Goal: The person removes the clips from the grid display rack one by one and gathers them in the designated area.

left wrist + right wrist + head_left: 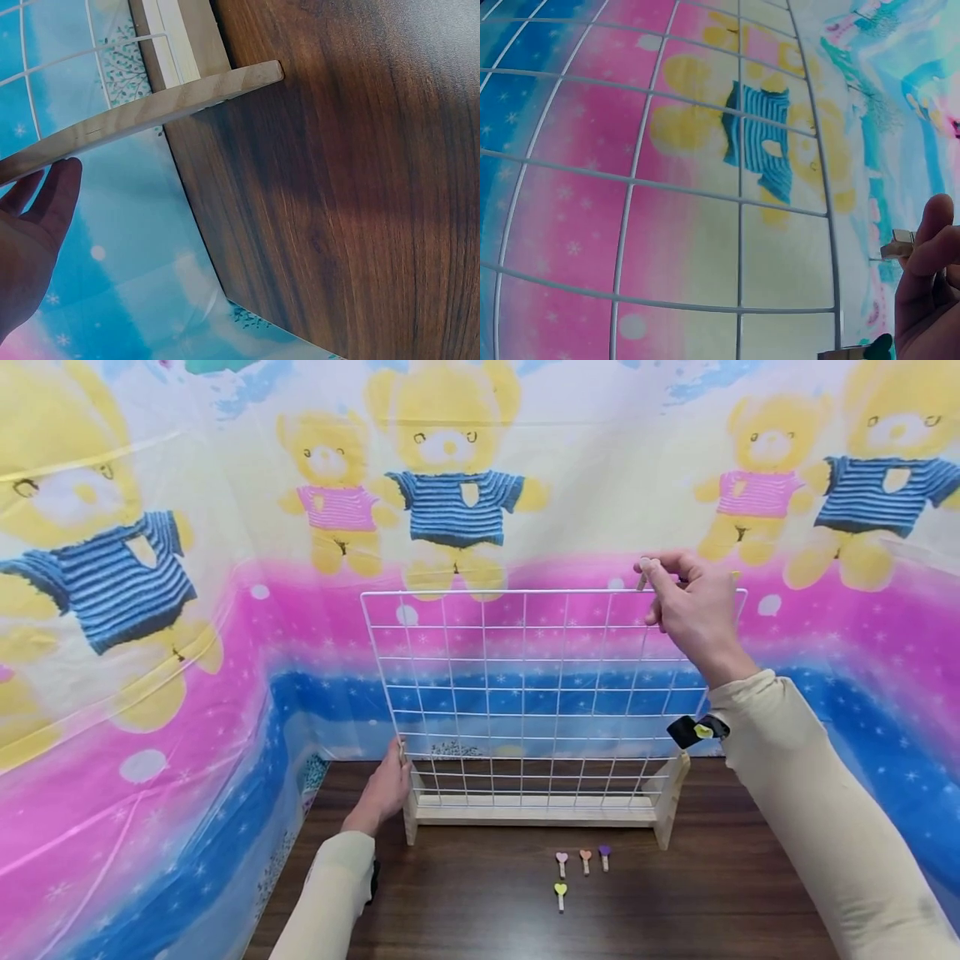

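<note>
A white wire grid [525,693] stands upright in a wooden stand [532,817]. My right hand [697,610] is at the grid's upper right and pinches a small wooden clothespin [900,244] by the top wire. A second clothespin with a dark green heart [880,347] sits at the grid's edge below that hand in the right wrist view. A yellow bit [736,575] shows just behind the right hand. At the stand's left side, my left hand [384,789] touches the outer face of the wooden upright [150,112] with its fingertips; its thumb is hidden.
On the dark wooden table [465,893] before the stand lie heart clothespins: pink [562,863], orange [586,861], purple [604,857] and yellow-green [561,897]. A bear-print cloth [600,468] hangs behind the grid and along both sides.
</note>
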The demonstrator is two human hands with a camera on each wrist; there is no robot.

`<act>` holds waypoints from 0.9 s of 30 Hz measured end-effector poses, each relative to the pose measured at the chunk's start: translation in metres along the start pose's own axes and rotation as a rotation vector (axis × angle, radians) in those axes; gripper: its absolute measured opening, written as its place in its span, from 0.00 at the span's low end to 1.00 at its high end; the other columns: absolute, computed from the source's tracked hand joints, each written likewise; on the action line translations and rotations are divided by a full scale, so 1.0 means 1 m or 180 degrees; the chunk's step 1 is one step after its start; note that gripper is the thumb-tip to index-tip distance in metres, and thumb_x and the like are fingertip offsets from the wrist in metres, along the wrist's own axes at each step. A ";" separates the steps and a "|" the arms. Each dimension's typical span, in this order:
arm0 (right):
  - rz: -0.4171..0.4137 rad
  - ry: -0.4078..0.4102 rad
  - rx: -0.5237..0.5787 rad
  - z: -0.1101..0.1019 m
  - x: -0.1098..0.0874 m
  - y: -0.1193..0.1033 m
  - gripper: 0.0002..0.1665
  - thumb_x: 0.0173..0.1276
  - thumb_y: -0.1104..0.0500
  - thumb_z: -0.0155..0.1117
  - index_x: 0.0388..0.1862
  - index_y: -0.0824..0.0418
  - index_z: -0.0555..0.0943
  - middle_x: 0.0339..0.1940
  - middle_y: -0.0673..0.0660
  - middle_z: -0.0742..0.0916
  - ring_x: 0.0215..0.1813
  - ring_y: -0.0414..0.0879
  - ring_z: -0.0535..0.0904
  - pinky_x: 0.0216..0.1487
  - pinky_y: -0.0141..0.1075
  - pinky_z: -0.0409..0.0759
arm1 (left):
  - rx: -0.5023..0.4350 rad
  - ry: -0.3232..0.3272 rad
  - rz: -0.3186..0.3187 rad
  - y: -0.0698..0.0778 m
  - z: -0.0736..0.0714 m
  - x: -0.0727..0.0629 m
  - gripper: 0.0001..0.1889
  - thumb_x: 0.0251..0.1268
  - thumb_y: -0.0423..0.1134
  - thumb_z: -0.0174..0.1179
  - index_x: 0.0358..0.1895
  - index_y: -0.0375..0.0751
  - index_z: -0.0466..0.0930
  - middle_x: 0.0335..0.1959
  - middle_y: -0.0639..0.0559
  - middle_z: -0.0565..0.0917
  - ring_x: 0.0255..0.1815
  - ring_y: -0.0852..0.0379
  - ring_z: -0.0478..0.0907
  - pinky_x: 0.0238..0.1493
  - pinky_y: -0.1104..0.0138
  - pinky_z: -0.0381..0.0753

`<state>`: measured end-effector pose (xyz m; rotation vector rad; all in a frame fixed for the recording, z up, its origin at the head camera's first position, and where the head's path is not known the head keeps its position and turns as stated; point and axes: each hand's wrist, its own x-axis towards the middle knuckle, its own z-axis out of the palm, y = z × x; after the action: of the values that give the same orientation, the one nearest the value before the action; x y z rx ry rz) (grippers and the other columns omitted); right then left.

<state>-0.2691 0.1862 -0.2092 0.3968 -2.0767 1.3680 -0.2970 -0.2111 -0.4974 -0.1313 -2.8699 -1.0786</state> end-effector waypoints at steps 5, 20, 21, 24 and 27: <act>-0.0036 -0.0177 -0.0174 -0.003 -0.013 -0.002 0.16 0.69 0.50 0.59 0.43 0.61 0.83 0.18 0.56 0.80 0.14 0.46 0.75 0.15 0.31 0.72 | 0.0008 0.0012 0.0007 -0.001 0.000 -0.001 0.26 0.77 0.36 0.39 0.73 0.44 0.43 0.63 0.32 0.67 0.54 0.37 0.74 0.49 0.46 0.74; -0.0013 -0.0851 -0.0491 0.004 -0.089 0.024 0.20 0.70 0.47 0.57 0.54 0.55 0.81 0.22 0.53 0.83 0.19 0.46 0.78 0.20 0.37 0.76 | 0.0010 0.0020 0.0023 0.000 0.000 -0.001 0.26 0.77 0.37 0.38 0.73 0.43 0.43 0.62 0.32 0.68 0.53 0.37 0.75 0.48 0.46 0.74; -0.0019 -0.0883 -0.0529 0.005 -0.094 0.026 0.19 0.71 0.47 0.57 0.54 0.55 0.80 0.20 0.52 0.82 0.19 0.46 0.78 0.20 0.37 0.76 | 0.0004 0.0017 0.0014 0.000 0.000 -0.001 0.26 0.77 0.37 0.38 0.73 0.43 0.43 0.62 0.32 0.68 0.53 0.38 0.75 0.48 0.47 0.74; -0.0097 -0.0958 -0.0605 0.007 -0.106 0.035 0.18 0.71 0.48 0.57 0.54 0.54 0.81 0.21 0.50 0.81 0.19 0.44 0.77 0.20 0.36 0.75 | -0.0004 0.0002 -0.0013 0.001 0.000 -0.002 0.26 0.77 0.37 0.38 0.73 0.44 0.43 0.61 0.33 0.69 0.52 0.38 0.75 0.47 0.47 0.75; -0.0153 -0.1010 -0.0592 0.011 -0.116 0.043 0.15 0.71 0.51 0.57 0.52 0.54 0.81 0.26 0.49 0.81 0.19 0.42 0.77 0.19 0.36 0.74 | -0.0007 -0.0003 -0.0026 0.001 0.000 -0.001 0.26 0.77 0.37 0.38 0.73 0.44 0.43 0.59 0.34 0.70 0.51 0.40 0.76 0.45 0.48 0.75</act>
<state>-0.2070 0.1852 -0.3171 0.6119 -2.4107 1.1287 -0.2959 -0.2104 -0.4964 -0.1204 -2.8725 -1.0835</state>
